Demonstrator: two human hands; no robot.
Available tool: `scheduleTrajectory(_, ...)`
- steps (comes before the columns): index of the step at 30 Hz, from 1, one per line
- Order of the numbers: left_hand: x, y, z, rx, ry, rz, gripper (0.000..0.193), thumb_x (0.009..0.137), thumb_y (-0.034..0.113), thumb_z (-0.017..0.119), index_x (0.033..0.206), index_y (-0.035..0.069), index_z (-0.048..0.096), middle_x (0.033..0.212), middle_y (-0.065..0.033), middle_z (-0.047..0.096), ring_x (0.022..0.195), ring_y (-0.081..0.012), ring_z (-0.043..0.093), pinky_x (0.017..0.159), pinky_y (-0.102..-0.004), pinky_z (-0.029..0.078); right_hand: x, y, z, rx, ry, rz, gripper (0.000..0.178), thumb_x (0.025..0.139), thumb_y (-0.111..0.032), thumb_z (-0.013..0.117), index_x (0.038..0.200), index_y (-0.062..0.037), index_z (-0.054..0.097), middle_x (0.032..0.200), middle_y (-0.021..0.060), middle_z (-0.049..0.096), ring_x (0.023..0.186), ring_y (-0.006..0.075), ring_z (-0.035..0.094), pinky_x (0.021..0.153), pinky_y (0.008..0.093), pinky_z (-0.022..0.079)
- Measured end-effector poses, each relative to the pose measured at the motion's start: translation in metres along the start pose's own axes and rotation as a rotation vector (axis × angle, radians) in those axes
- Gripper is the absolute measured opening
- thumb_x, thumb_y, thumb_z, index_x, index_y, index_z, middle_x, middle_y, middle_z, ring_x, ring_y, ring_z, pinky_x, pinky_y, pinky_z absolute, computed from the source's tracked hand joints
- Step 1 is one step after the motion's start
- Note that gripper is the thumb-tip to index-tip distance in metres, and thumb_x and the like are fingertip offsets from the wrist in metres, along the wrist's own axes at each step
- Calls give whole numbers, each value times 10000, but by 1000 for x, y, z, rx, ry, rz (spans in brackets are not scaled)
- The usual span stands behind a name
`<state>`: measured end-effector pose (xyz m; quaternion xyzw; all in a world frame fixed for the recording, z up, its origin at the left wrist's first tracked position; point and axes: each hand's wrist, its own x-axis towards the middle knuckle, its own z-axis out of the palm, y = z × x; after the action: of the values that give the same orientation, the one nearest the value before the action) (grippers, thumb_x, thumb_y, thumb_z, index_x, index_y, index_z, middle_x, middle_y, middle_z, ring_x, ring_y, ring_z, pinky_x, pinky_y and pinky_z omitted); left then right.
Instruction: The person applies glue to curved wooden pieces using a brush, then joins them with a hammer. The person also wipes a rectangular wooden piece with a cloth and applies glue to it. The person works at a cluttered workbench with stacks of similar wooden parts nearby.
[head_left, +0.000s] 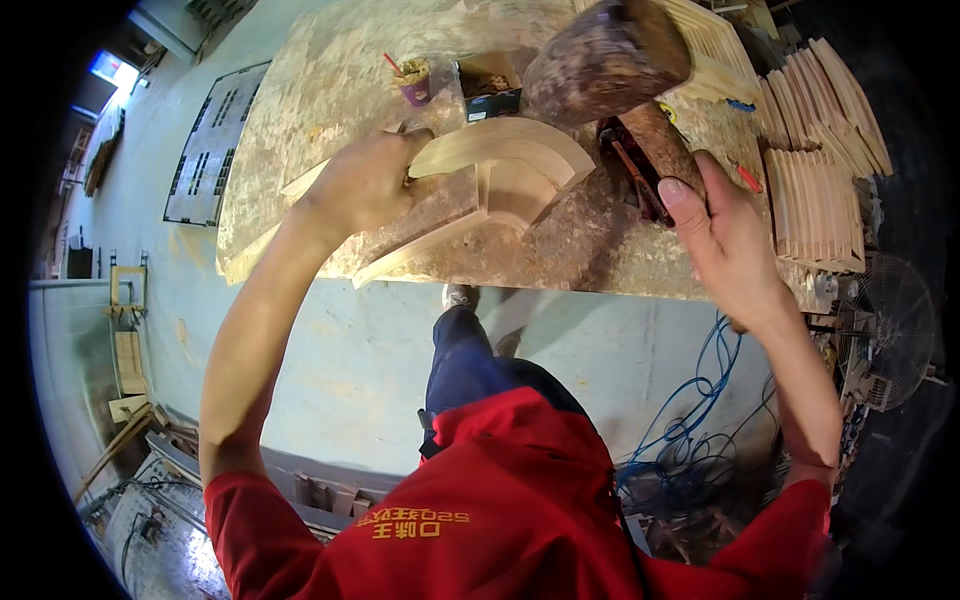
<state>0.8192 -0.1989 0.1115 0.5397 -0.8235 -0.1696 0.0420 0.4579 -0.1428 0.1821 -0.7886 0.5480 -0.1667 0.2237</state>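
My left hand (365,183) grips a curved pale wooden piece (510,150) and holds it down on the workbench (300,90). A straight wooden strip (415,250) lies under the curved piece near the bench's front edge. My right hand (725,235) is shut on the handle of a large wooden mallet (607,62). The mallet's dark, worn head is raised above the bench, just right of and above the curved piece.
A purple cup (415,85) with sticks and a small open box (488,88) stand behind the workpiece. Stacks of curved slatted wood parts (815,180) fill the bench's right side. Blue cables (700,420) lie on the floor, and a fan (890,325) stands at right.
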Motion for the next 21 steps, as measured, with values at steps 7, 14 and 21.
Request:
scheduleTrajectory(7, 7, 3, -9, 62, -24, 1, 444, 937, 280, 735, 1261, -10, 647, 966, -261, 721, 977, -448, 693, 888, -529, 546, 21, -11, 4, 47, 9, -37, 503, 1093, -427, 557, 1152, 73, 557, 892, 294, 667, 854, 500, 640, 771, 505, 519)
scheduleTrajectory(14, 3, 2, 0, 6, -86, 0, 370, 924, 274, 730, 1178, 11, 673, 1000, -248, 726, 1006, -441, 688, 891, -521, 547, 41, -12, 13, 6, -50, 24, 466, 1104, -437, 552, 1150, 26, 572, 834, 143, 637, 796, 269, 632, 724, 425, 513)
scheduleTrajectory(21, 7, -3, 9, 11, -49, 57, 428, 940, 305, 729, 1229, 0, 648, 1005, -276, 716, 1007, -446, 685, 875, -524, 539, 29, 8, 32, -105, -38, -21, 450, 1091, -424, 561, 1082, 25, 574, 890, 274, 685, 870, 436, 702, 747, 533, 534)
